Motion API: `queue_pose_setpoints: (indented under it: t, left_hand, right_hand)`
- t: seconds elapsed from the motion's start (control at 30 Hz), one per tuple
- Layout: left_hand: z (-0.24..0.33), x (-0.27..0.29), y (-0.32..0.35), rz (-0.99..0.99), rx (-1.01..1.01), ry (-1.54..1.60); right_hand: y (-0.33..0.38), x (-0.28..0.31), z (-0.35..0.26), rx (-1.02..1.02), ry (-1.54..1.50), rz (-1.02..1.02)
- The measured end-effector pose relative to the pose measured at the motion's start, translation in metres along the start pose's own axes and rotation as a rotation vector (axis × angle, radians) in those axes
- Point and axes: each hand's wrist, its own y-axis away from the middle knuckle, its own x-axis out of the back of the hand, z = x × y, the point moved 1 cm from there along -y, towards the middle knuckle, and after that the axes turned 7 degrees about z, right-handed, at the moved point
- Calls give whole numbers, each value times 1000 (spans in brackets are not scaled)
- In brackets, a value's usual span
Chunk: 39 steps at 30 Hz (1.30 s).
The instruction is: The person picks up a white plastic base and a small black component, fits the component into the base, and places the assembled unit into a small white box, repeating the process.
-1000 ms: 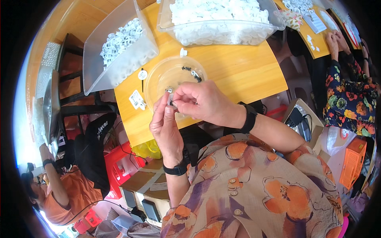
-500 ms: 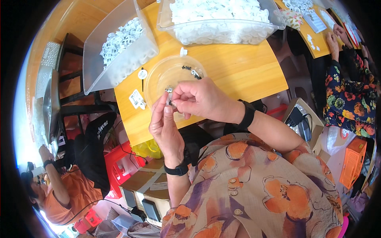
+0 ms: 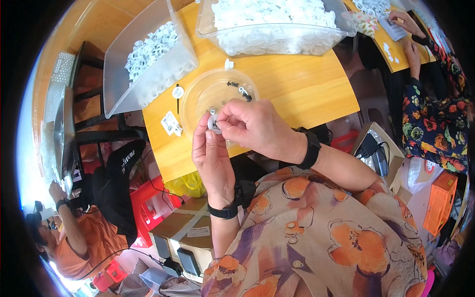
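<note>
My left hand and my right hand meet over the near rim of a clear round plastic dish on the wooden table. Both pinch one small white ring-shaped part between the fingertips. A few small dark pieces lie in the dish. Both wrists wear black bands.
Two clear bins of white plastic parts stand behind the dish, one at the left and one at the far middle. A small white tag and a round white cap lie by the dish. Other people sit at the lower left and at the right.
My hands have stayed together over the dish; the fingers shifted only slightly on the white part.
</note>
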Motion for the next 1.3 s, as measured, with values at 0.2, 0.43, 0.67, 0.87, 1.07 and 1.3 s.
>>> queue_pose_setpoints:
  t: [0.2, 0.43, 0.67, 0.87, 1.07, 1.3]
  left_hand:
    - [3, -1, 2, -13, 44, 58]
    - [-3, 10, -1, 61, -94, -149]
    - [-5, 7, 3, 30, -163, -199]
    - [-5, 2, 3, -14, -44, 2]
    - [-7, -1, 2, 34, 2, 74]
    - [-11, 0, 2, 100, -23, 5]
  right_hand:
    - [-1, -3, 4, 155, 137, -41]
    - [-3, -3, 7, 269, 130, -50]
    - [-8, 2, 8, 63, -23, -168]
    - [-7, 3, 13, 57, -16, -175]
    - [-8, 2, 13, 45, 37, -182]
    - [-3, -8, 20, 5, -84, -181]
